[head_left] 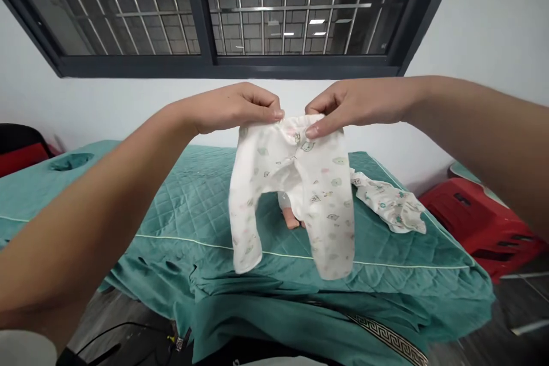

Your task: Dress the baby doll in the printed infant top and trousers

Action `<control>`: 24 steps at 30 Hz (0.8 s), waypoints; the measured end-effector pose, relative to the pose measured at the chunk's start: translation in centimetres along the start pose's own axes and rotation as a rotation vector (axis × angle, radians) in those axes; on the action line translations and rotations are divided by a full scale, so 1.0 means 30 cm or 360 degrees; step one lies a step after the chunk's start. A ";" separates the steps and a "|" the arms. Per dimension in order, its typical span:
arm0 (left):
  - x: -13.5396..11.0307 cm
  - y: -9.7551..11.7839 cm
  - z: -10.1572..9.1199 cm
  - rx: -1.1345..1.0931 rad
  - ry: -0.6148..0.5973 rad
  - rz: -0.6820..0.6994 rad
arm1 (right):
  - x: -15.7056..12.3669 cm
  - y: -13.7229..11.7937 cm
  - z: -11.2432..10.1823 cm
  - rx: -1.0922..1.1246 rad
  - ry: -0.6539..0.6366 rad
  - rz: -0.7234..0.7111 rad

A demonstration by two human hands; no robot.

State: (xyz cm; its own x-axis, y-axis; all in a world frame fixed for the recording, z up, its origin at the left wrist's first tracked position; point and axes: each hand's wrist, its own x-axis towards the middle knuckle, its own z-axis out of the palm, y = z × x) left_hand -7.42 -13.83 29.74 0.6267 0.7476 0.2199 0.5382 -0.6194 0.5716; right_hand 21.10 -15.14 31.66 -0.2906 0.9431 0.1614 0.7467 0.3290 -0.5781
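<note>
A pair of white baby pants (330, 194) with small animal and leaf prints hangs upright in front of me, legs downward. My left hand (240, 107) pinches the waistband near its middle left. On the waistband's right side, my right hand (343, 106) grips the cloth between thumb and fingers. Behind the pants, small doll-like feet (291, 219) show between the two legs; the rest of that body is hidden by the cloth. To the right lies another printed white baby garment (392, 203), crumpled on the bed.
A green quilted cover (180, 200) spreads over the bed, with a hole (71, 161) at its left end. Red plastic stools (480, 223) stand at the right. Beyond the bed are a white wall and a barred window (210, 66). A black cable (124, 325) runs along the floor.
</note>
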 end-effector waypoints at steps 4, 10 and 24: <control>-0.009 -0.009 0.005 0.0042 0.0159 0.0195 | -0.043 -0.083 -0.008 -0.0018 -0.0071 0.0048; 0.053 -0.113 0.059 0.0067 0.0917 0.0301 | 0.054 0.004 0.024 -0.0142 -0.0320 -0.0078; 0.236 -0.570 0.342 0.0125 0.0424 -0.0513 | 0.426 0.391 0.609 -0.0054 0.0020 -0.0324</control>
State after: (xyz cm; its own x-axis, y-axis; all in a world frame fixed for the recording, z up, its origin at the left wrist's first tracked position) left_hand -6.41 -0.42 13.41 0.2577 0.9354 0.2422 0.7304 -0.3527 0.5849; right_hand 15.21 -0.09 12.32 -0.4303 0.8575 0.2821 0.6930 0.5141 -0.5055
